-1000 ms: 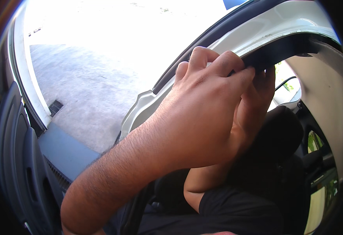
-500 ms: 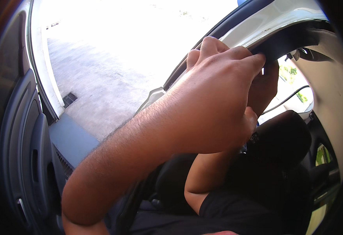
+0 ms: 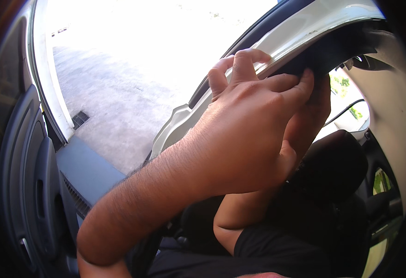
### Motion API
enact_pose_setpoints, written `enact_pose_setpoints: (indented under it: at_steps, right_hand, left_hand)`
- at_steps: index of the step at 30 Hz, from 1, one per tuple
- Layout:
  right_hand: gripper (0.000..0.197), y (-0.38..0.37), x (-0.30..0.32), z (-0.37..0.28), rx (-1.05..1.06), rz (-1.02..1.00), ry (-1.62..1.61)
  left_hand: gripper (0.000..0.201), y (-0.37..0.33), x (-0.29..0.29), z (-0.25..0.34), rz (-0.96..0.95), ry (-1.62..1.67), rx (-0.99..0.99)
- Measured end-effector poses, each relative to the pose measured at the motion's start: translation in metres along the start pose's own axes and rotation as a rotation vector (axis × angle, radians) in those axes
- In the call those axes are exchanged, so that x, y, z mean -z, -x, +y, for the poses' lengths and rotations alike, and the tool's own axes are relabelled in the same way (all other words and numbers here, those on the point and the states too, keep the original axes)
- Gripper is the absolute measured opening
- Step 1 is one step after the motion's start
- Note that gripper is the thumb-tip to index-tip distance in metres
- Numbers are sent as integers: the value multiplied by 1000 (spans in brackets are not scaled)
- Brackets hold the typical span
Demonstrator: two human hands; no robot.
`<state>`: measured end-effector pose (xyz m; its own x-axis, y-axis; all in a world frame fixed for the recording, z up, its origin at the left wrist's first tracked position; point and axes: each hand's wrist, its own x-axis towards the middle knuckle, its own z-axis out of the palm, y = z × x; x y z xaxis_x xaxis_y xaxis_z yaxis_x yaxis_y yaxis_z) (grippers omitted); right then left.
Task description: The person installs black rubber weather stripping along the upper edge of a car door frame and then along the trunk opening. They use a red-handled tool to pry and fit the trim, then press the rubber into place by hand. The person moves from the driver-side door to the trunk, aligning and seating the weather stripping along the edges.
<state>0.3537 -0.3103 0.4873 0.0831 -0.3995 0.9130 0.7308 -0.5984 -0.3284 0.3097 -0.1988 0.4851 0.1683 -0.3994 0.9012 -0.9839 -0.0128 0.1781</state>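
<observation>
Raised across the middle, my left hand (image 3: 254, 134) has bent fingers at the upper edge of a car's door opening. Two of its fingers hook over the white painted door frame (image 3: 323, 23). The others close at the edge of a dark trim strip (image 3: 346, 44) that runs along the inside of that frame. Behind it, my right hand (image 3: 307, 116) reaches up to the same strip. Its fingers are mostly hidden by my left hand and by shadow, so their grip does not show.
The open car door (image 3: 22, 185) stands at the left. A black rubber seal (image 3: 249, 39) follows the outer frame. A dark headrest (image 3: 337, 162) is below my hands, with a pale roof lining (image 3: 388, 97) at the right. Outside lies bright concrete ground (image 3: 115, 97) with a drain grate (image 3: 80, 119).
My left hand has shifted slightly left and down, and its outer fingers have spread apart over the white frame. More of the dark strip shows. My right hand stays behind it.
</observation>
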Motion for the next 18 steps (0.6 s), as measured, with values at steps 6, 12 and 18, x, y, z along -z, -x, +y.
enact_pose_setpoints:
  at_steps: [6, 12, 18]
  right_hand:
    - [87, 1, -5, -1, 6, -9, 35]
    - [88, 0, -6, 1, 18, -21, 72]
    - [89, 6, 0, 2, 36, -59, 57]
  left_hand:
    - [90, 5, 8, 5, -90, -104, 68]
    - [73, 4, 10, 21, 154, -200, 27]
    - [44, -35, 7, 40, 380, -172, -94]
